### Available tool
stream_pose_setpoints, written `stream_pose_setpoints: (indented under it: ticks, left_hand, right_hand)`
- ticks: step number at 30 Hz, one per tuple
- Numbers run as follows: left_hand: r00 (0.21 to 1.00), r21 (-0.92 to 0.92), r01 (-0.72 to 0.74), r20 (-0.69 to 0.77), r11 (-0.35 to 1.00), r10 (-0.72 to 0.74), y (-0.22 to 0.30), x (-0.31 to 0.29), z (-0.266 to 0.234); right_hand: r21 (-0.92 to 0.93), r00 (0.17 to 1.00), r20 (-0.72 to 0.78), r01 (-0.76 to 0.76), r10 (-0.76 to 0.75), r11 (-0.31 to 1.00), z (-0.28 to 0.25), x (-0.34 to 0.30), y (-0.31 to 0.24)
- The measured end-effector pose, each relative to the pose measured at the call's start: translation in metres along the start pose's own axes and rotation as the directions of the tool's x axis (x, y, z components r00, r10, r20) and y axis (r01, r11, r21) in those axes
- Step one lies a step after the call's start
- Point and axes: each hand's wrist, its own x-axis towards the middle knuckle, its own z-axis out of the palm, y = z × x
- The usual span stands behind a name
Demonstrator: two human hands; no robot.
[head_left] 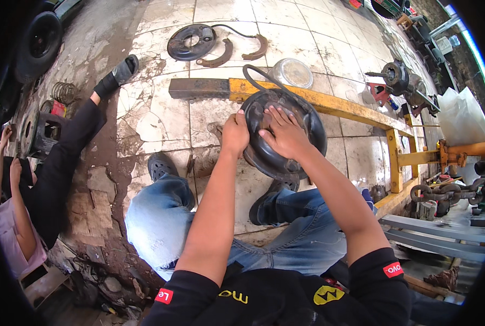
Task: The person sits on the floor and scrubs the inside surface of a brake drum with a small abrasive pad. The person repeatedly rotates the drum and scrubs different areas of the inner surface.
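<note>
A round black brake backing plate (313, 127) with a black cable looped at its top is tilted against a yellow steel frame (329, 103), in front of me. My left hand (235, 133) is closed at the plate's left rim, its fingertips partly hidden. Flat on the plate's face lies my right hand (283, 130), fingers stretched out and slightly apart. Beyond the frame, a second backing plate (178, 46) rests on the tiles with its cable. Two curved brake shoes (220, 56) lie beside it.
A round metal lid or bowl (292, 73) sits behind the frame. At right are a greasy metal assembly (397, 79) on a red stand and a heavy chain (449, 193). On the left, another person's leg (76, 141) stretches out near a coil spring (64, 92) and a tyre (38, 43).
</note>
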Motion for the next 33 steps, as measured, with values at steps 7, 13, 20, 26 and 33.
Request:
stream_pose_setpoints:
  ticks: [7, 13, 20, 26, 33]
  left_hand:
    - [0.999, -0.088, 0.019, 0.033, 0.996, -0.016, -0.005, -0.004, -0.003]
    - [0.999, 0.042, -0.037, -0.022, 0.998, 0.038, -0.003, -0.001, 0.0]
    - [1.0, 0.026, -0.022, 0.003, 0.999, 0.022, 0.006, -0.004, -0.003]
    - [1.0, -0.002, -0.031, -0.008, 1.0, 0.031, -0.006, -0.005, 0.002]
    - [1.0, -0.021, 0.003, -0.007, 1.0, -0.004, -0.002, -0.006, -0.002]
  right_hand:
    - [0.065, 0.997, 0.029, -0.075, 0.073, 0.995, 0.006, 0.0, -0.01]
    - [0.044, 0.992, 0.012, -0.128, 0.128, 0.991, 0.005, 0.008, -0.015]
    - [0.028, 0.996, 0.002, -0.093, 0.093, 0.995, 0.009, 0.006, -0.01]
    - [0.05, 0.999, 0.006, -0.053, 0.052, 0.997, 0.015, -0.01, -0.006]
    - [0.046, 0.996, -0.003, -0.088, 0.088, 0.995, 0.012, 0.009, -0.008]
